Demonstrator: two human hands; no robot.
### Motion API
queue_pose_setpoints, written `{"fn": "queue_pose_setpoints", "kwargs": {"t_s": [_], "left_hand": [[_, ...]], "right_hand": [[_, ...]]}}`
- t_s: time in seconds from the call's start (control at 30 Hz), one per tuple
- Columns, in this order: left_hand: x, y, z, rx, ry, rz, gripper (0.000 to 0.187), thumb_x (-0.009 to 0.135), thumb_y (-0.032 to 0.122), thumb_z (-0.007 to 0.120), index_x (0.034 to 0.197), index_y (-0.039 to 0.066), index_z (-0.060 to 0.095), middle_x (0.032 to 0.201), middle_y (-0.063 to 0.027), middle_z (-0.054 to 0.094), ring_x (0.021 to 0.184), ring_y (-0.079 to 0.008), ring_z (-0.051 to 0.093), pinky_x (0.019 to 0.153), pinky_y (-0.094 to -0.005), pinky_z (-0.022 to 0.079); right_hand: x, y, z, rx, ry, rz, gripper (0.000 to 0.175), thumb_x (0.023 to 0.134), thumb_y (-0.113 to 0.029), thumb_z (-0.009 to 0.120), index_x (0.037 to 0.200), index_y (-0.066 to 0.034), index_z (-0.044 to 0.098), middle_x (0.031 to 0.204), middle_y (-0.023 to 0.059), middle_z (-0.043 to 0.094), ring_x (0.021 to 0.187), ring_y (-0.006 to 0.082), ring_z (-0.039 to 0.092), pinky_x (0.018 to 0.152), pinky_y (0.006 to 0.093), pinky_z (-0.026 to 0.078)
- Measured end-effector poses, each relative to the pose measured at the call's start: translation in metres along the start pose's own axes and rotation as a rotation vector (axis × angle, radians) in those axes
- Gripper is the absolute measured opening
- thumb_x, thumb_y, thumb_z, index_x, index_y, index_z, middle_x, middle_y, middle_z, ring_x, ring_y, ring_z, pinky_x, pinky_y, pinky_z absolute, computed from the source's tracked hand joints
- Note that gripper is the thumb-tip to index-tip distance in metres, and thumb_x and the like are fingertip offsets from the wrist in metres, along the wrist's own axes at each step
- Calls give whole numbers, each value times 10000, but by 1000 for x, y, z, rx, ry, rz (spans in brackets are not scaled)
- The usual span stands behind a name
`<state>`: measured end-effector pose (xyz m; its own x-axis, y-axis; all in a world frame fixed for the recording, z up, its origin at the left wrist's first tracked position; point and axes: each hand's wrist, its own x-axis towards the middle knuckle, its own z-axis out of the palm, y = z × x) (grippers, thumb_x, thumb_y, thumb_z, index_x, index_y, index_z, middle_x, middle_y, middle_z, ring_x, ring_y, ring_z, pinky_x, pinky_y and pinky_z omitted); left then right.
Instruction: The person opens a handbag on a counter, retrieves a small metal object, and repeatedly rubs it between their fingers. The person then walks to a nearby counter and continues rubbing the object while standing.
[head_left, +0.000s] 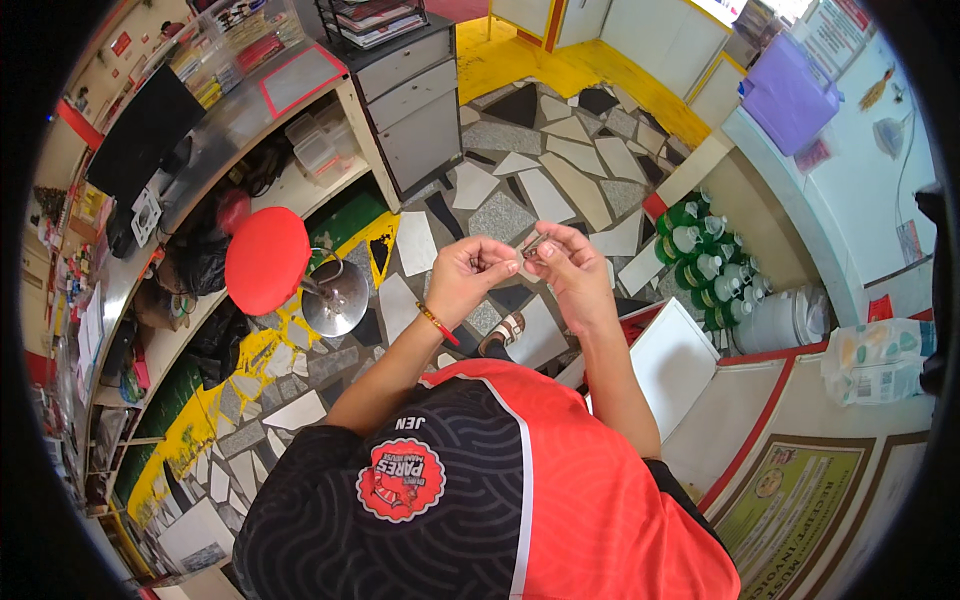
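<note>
My left hand (474, 274), with a red and a gold-coloured band at the wrist, is raised in front of my chest, its thumb and forefinger pinched together. What lies between them is too small to tell. Close on its right, my right hand (568, 270) grips a small metal object (535, 244) between thumb and fingers; its exact kind is unclear. The fingertips of both hands nearly meet near this object. Below them shows a sandalled foot (508, 331) on the stone-patterned floor.
A red round stool (268, 260) with a metal base stands at the left, by a counter (247, 127) with a monitor (145, 135). Grey drawers (409, 97) stand ahead. Green bottles (686, 259) and a white panel (675, 360) are at the right.
</note>
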<state>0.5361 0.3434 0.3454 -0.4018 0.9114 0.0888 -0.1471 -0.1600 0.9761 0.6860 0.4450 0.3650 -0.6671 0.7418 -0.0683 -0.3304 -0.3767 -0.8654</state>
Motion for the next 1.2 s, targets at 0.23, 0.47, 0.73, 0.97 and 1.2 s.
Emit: {"fn": "queue_pose_setpoints", "kwargs": {"t_s": [0.23,0.47,0.73,0.97,1.2], "left_hand": [[6,15,4,32,-114,-54,94,821,0,745,897,-5,690,837,-54,701,766,-76,640,714,-222,517],[15,19,11,45,-135,-83,90,813,37,767,863,-4,704,788,-48,713,703,-59,636,655,-204,510],[23,17,10,88,-181,-91,95,799,33,779,817,-4,693,783,-52,715,698,-57,641,631,-195,504],[26,18,6,121,-224,-116,118,777,29,801,802,12,688,782,-53,706,688,-55,632,616,-189,494],[23,17,3,72,-261,-154,121,774,25,800,783,15,680,773,-47,704,690,-54,636,616,-186,497]], "right_hand": [[-1,-24,-13,-145,-180,-131,401,864,-41,699,1246,-13,579,1125,105,665,996,159,633,870,326,553],[2,-27,-21,-205,-215,-139,393,851,5,694,1232,-11,598,1127,114,676,940,116,625,870,288,525],[5,-26,-26,-206,-231,-142,382,845,9,701,1215,-4,607,1110,117,678,948,131,645,864,301,541],[4,-26,-28,-203,-253,-111,402,848,1,704,1235,2,595,1143,145,668,980,166,660,887,330,546],[2,-21,-29,-223,-292,-122,400,852,5,701,1237,2,591,1137,152,668,1010,190,665,888,348,553]]}}
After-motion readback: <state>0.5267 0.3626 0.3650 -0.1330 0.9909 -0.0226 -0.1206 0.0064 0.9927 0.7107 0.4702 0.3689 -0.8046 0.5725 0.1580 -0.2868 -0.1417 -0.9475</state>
